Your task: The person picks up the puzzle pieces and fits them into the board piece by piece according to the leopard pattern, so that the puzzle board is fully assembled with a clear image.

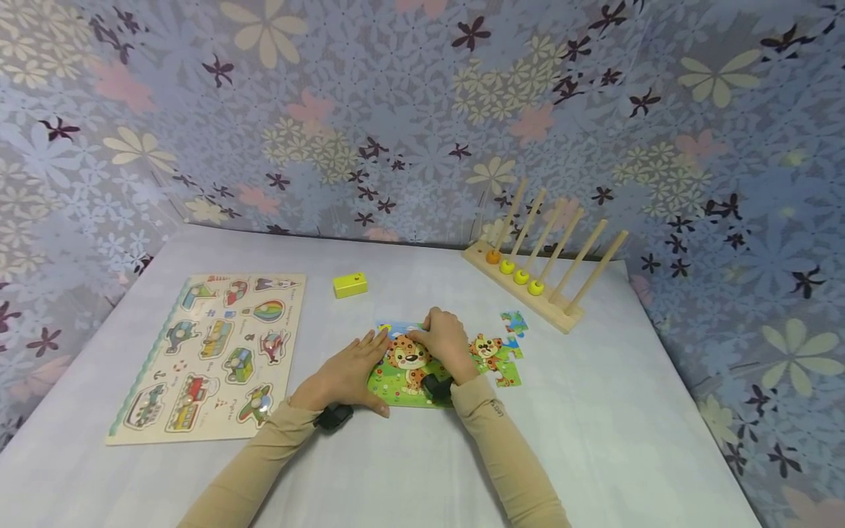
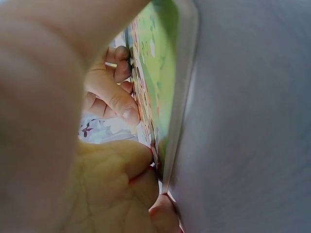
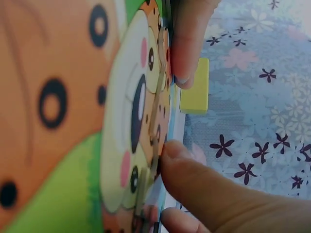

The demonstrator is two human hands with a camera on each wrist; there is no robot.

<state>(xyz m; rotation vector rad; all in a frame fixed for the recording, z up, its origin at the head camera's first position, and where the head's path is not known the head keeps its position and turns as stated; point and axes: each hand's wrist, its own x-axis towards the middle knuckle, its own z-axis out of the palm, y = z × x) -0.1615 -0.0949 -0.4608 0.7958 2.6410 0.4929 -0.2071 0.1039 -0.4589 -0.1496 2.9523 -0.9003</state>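
Note:
A jigsaw puzzle [image 1: 396, 385] with a spotted cub on green grass lies at the middle of the table. The left hand [image 1: 350, 372] rests flat along its left edge, fingers straight and thumb at the near edge. At the puzzle's upper right, the right hand [image 1: 445, 339] has its thumb and fingers bent over a part that it hides; in the right wrist view its thumb [image 3: 194, 182] touches the cub's head, where a piece edge stands raised. Joined pieces with a second cub [image 1: 487, 348] lie to the right of that hand.
A wooden board with vehicle pictures [image 1: 214, 352] lies at the left. A yellow block [image 1: 350, 285] is behind the puzzle. At the back right stands a wooden rack [image 1: 561, 320] with upright pegs and several beads. A patterned wall [image 1: 396, 110] rises behind the table.

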